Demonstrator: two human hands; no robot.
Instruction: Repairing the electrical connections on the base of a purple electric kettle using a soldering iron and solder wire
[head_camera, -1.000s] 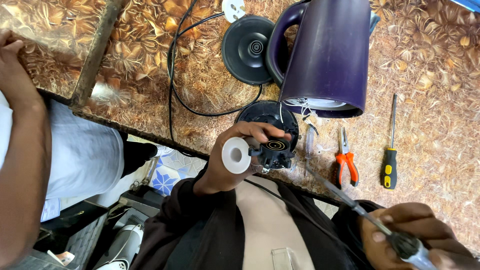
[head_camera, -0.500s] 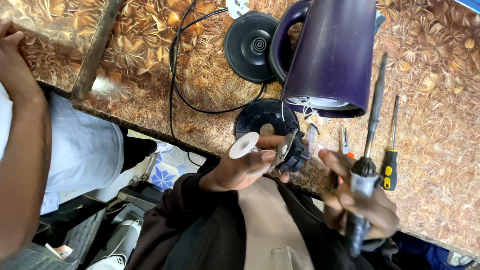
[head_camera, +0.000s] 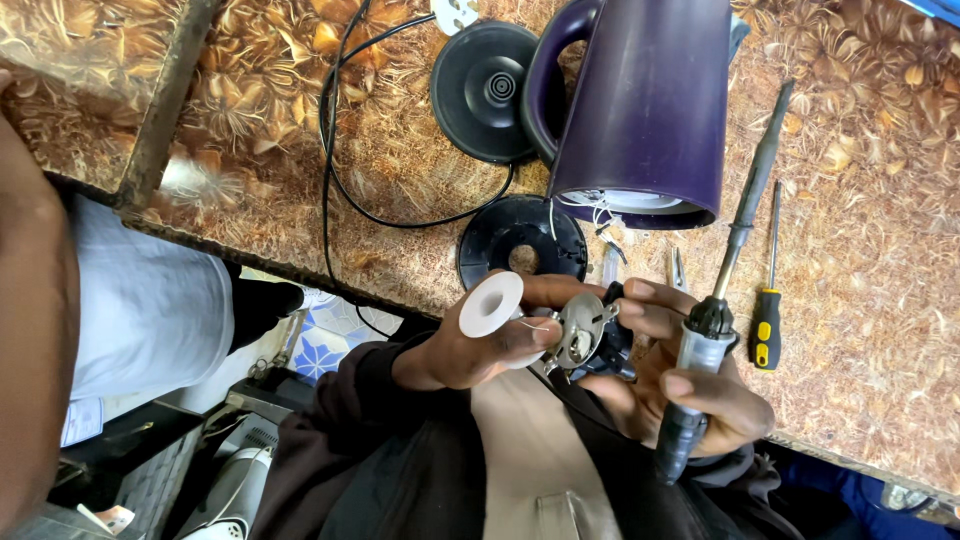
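My left hand (head_camera: 470, 350) holds a white spool of solder wire (head_camera: 492, 303) and pinches a small metal and black kettle part (head_camera: 580, 330) at the table's near edge. My right hand (head_camera: 700, 395) grips a soldering iron (head_camera: 722, 300) by its handle, tip pointing up and away over the table, while its fingers also touch the part from the right. A purple kettle (head_camera: 650, 100) stands just beyond my hands with thin wires hanging from its open bottom. Its round black bottom cover (head_camera: 520, 240) lies under it.
A round black kettle base (head_camera: 490, 90) with its black cord (head_camera: 340, 150) lies at the back on the brown patterned table (head_camera: 880, 250). A yellow and black screwdriver (head_camera: 768, 330) lies right of the iron. Another person's arm (head_camera: 30, 300) and white shirt (head_camera: 140, 300) are at left.
My right hand rose from the lower right with the soldering iron and came against the part in my left hand. The left hand tilted the spool and part slightly.
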